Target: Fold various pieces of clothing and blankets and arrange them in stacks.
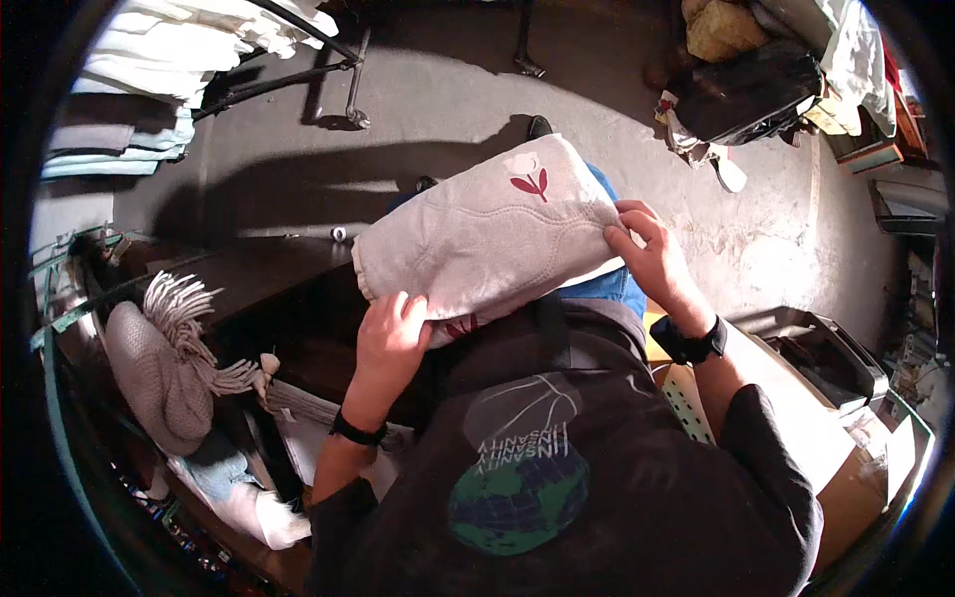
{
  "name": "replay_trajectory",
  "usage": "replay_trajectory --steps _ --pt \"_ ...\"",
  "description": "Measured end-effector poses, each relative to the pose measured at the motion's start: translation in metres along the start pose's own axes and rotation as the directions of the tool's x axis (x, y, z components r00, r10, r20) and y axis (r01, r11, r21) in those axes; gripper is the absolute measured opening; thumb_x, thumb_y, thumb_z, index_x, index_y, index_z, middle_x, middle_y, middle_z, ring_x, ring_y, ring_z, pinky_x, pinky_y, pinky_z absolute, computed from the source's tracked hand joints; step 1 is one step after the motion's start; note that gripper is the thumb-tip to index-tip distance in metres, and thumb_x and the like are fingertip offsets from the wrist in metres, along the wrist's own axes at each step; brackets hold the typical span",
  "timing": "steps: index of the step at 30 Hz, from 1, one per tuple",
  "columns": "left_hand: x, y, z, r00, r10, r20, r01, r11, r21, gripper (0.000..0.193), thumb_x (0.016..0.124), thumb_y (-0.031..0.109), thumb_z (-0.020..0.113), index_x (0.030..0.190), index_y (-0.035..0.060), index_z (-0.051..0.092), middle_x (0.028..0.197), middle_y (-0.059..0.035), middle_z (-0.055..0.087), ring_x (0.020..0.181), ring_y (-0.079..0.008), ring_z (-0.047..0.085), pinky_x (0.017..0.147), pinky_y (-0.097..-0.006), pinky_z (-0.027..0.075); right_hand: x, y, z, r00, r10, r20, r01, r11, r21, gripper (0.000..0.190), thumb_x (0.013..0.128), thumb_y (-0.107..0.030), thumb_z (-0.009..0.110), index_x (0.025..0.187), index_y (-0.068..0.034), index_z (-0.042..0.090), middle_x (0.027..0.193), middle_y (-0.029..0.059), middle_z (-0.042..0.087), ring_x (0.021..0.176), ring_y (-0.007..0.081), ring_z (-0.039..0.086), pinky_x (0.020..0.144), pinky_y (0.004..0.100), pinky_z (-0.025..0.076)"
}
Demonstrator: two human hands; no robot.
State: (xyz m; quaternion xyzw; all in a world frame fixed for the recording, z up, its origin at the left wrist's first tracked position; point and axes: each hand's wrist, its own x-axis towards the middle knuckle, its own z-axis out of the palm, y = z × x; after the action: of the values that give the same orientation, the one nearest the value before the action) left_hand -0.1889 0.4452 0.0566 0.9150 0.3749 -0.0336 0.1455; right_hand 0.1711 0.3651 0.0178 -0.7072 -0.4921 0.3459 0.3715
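A folded, pale quilted cloth [492,231] with a printed tulip and dark red leaves lies across my lap, over blue jeans. My left hand [394,324] pinches its near left edge between thumb and fingers. At the right end, my right hand [645,242] grips the cloth's corner. A lower layer with another red print shows beneath the near edge, close to my left hand. The underside of the cloth is mostly hidden.
A dark wooden surface [276,272] and a knitted scarf with fringe [160,373] are at left. Hanging clothes [149,60] fill the upper left by a metal rack [276,86]. A black bag [746,93] lies upper right; a black open case [828,362] stands at right.
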Motion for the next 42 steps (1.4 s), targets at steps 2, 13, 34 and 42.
replay_trajectory --steps 2,13,34,42 --pt "0.000 0.003 -0.008 0.995 -0.073 0.070 0.075 0.997 -0.028 0.024 0.075 0.012 0.070 0.095 0.0035 0.060 0.103 -0.0157 0.057 0.100 -0.0344 0.057 0.088 -0.0445 0.048 -0.005 -0.005 -0.003 1.000 -0.011 0.007 0.011 1.000 -0.003 0.021 0.089 -0.014 0.065 0.095 0.006 0.063 0.111 0.0166 0.064 0.100 0.0309 0.063 0.087 0.0381 0.049" --pt "0.015 0.016 0.015 0.998 -0.042 0.040 0.044 0.996 -0.072 0.083 0.074 0.027 0.080 0.144 0.0049 0.042 0.147 -0.0211 0.040 0.136 -0.0425 0.038 0.114 -0.0556 0.029 0.001 -0.004 -0.004 0.988 0.054 0.148 -0.027 0.983 -0.181 0.027 0.089 -0.020 0.070 0.083 0.003 0.057 0.089 0.0172 0.055 0.080 0.0365 0.054 0.073 0.0405 0.046" --pt "0.013 0.012 0.033 0.996 0.077 -0.052 -0.074 0.995 0.073 0.065 0.075 0.002 0.062 0.139 0.0093 0.052 0.141 -0.0180 0.049 0.131 -0.0407 0.043 0.112 -0.0546 0.032 0.000 0.001 -0.015 0.845 0.483 0.229 -0.456 0.875 -0.164 0.055 0.095 -0.051 0.058 0.091 0.004 0.062 0.088 0.0144 0.059 0.085 0.0153 0.056 0.074 0.0339 0.047" --pt "0.028 0.026 0.010 0.993 0.062 0.097 -0.048 0.989 -0.137 0.071 0.074 0.008 0.072 0.139 0.0010 0.045 0.147 -0.0267 0.038 0.138 -0.0436 0.035 0.117 -0.0538 0.026 -0.007 0.037 -0.002 0.841 0.466 0.275 -0.521 0.834 0.180 0.055 0.090 -0.026 0.071 0.134 -0.002 0.049 0.101 0.0155 0.065 0.091 0.0208 0.062 0.080 0.0341 0.051"
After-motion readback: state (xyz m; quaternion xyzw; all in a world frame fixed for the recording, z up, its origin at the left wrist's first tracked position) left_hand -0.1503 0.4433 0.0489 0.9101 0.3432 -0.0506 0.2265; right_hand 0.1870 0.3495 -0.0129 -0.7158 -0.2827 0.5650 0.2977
